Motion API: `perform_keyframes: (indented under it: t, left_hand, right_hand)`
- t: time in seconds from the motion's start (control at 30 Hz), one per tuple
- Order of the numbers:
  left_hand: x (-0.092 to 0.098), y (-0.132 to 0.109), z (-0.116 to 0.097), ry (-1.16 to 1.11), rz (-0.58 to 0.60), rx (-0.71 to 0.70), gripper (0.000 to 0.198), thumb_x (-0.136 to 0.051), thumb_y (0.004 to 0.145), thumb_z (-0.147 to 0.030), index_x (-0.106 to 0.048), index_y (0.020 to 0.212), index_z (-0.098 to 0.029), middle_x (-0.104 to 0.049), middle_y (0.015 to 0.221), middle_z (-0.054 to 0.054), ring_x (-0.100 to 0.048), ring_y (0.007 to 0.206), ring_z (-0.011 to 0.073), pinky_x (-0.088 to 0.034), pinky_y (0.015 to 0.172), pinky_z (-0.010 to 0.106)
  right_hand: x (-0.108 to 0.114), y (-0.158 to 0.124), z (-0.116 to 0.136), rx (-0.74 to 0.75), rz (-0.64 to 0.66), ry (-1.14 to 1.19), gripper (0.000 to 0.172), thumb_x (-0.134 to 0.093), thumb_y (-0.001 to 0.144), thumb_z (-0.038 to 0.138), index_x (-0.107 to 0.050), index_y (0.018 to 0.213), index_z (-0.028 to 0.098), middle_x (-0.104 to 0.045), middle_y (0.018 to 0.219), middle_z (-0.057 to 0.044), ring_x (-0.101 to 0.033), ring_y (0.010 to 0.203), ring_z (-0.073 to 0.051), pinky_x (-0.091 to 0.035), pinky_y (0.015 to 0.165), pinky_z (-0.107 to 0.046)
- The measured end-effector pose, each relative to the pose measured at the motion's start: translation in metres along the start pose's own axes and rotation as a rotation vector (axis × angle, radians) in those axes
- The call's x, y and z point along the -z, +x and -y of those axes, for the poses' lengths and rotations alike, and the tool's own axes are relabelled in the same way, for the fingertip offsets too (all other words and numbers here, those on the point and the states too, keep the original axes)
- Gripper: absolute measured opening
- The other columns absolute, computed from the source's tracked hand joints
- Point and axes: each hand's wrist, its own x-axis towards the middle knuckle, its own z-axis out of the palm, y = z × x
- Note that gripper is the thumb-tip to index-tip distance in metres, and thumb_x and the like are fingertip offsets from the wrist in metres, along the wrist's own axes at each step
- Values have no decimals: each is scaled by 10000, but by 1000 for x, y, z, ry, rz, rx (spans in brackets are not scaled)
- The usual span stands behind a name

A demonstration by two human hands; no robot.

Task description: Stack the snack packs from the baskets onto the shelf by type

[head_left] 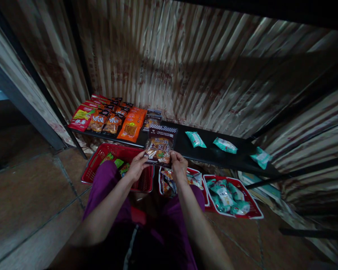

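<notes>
Both hands hold one dark brown packet of potato slices (pixel 160 145) upright at the front edge of the black shelf (pixel 183 153). My left hand (pixel 138 165) pinches its lower left corner, and my right hand (pixel 179 166) grips the lower right corner. Just behind it, similar brown packets (pixel 152 119) stand on the shelf. To their left lies an orange snack bag (pixel 132 123), beside orange-and-black packets (pixel 112 123) and red bags (pixel 83 116). Further right on the shelf, three teal packets (pixel 195 139) lie spaced apart.
Below the shelf stand a red basket (pixel 87 173) with green packets, a middle basket (pixel 206 195) with mixed packets, and a white-rimmed red basket (pixel 256 210) full of teal packets. Black frame posts (pixel 80 48) rise at the sides. A pleated curtain (pixel 163 56) hangs behind.
</notes>
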Motion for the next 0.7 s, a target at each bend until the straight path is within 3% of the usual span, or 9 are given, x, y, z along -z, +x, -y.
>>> perform_keyframes:
  t: [0.13,0.23,0.33,0.43,0.57,0.7]
  left_hand:
    - [-3,3,0,90,-22,-32,346,-688,707,-265,-656,1035,-159,-696,964,65,-646,891,193,-503,845,347]
    - [-5,4,4,294,-152,-169,383,-673,713,-206,-632,1093,-199,-669,1078,64,-595,1057,221,-419,981,376]
    - [-9,0,5,559,-232,-388,506,-656,688,-110,-602,1167,-264,-527,1330,45,-389,1303,243,-230,1124,394]
    - [-14,-3,5,722,-184,-504,499,-607,704,-79,-622,1156,-290,-414,1431,7,-201,1400,239,-108,1162,403]
    - [-18,4,11,687,-121,-474,375,-581,770,-149,-651,1120,-265,-474,1387,29,-313,1352,235,-159,1153,385]
    - [-18,9,17,461,-57,-320,332,-576,828,-328,-636,1136,-220,-546,1324,52,-411,1294,219,-221,1130,358]
  right_hand:
    - [1,-2,-1,-38,-23,56,241,-696,601,382,-722,755,198,-716,726,22,-621,682,-134,-503,702,-272]
    - [1,-4,-1,-46,-21,55,250,-696,607,391,-724,761,196,-716,723,21,-619,675,-133,-502,695,-269]
    - [-1,-9,0,-11,-1,7,260,-685,633,406,-727,783,197,-723,751,9,-630,722,-156,-507,711,-284]
    - [-4,-18,4,52,46,-74,257,-654,687,418,-730,817,210,-731,806,1,-638,778,-170,-500,751,-291]
    - [-11,-31,13,187,100,-234,233,-604,761,394,-732,852,223,-732,887,-21,-642,862,-187,-476,832,-310]
    - [-16,-43,18,349,137,-363,222,-547,821,357,-727,859,233,-712,1025,-50,-627,977,-191,-438,926,-339]
